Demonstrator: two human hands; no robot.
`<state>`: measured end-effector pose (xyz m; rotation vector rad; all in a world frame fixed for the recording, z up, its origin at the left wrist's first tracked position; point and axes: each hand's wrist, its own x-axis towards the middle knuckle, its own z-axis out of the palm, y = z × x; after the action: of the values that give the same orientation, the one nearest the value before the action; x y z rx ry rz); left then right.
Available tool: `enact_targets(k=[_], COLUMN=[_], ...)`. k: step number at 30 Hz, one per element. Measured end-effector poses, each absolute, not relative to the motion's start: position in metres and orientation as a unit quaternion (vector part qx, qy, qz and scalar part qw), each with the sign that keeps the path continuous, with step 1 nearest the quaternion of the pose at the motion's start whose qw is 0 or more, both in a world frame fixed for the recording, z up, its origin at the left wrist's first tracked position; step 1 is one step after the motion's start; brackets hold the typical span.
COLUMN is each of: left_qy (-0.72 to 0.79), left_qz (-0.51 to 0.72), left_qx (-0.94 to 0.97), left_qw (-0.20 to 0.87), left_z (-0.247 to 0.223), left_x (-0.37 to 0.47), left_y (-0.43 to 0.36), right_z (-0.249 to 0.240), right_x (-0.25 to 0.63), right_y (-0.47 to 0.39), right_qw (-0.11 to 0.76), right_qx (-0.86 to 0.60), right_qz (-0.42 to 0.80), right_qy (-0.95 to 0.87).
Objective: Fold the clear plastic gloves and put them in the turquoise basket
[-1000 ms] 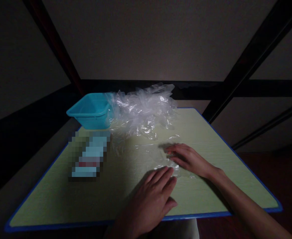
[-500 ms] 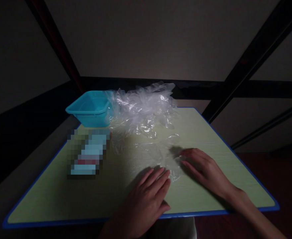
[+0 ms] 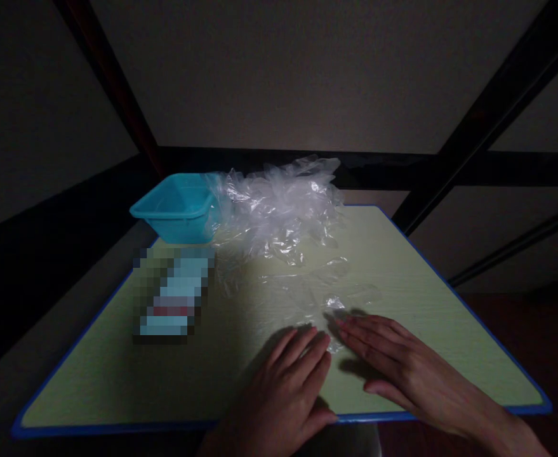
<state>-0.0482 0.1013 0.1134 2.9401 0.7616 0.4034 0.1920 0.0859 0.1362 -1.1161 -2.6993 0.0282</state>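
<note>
A clear, thin plastic glove lies spread on the pale green table, its finger parts pointing away and to the right. My left hand rests flat at the glove's near edge, fingers stretched forward and thumb out to the right. To its right, my right hand reaches in with fingers extended and thumb apart, fingertips touching the plastic. Beyond the glove sits a large heap of crumpled clear plastic gloves.
A blue plastic basin stands at the back left, touching the heap. In front of it lies a flat, pixelated object. The table has a blue edge, with a wall and dark beams behind.
My right hand has moved nearer to me and its thumb has spread away from the fingers. A finger part of the glove now shows laid out to the right. The view has shifted slightly.
</note>
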Motion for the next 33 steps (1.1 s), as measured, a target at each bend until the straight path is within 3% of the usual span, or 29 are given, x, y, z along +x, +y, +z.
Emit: enact_targets(k=[6,12,33], left_qy=[0.249,0.25,0.248], left_qz=[0.138,0.133,0.136], left_qx=[0.957,0.956,0.953], left_qw=[0.049,0.081,0.112], left_z=[0.112,0.112,0.112], left_x=[-0.049,-0.05,-0.05], left_y=[0.102,0.102,0.104], right_z=[0.132,0.136,0.113], right_x=[0.194,0.194,0.196], right_y=[0.078,0.085,0.11], right_qw=[0.053,0.096,0.084], right_qx=[-0.36,-0.364,-0.41], right_qz=[0.025,0.037,0.044], right_qy=[-0.931,-0.926,-0.907])
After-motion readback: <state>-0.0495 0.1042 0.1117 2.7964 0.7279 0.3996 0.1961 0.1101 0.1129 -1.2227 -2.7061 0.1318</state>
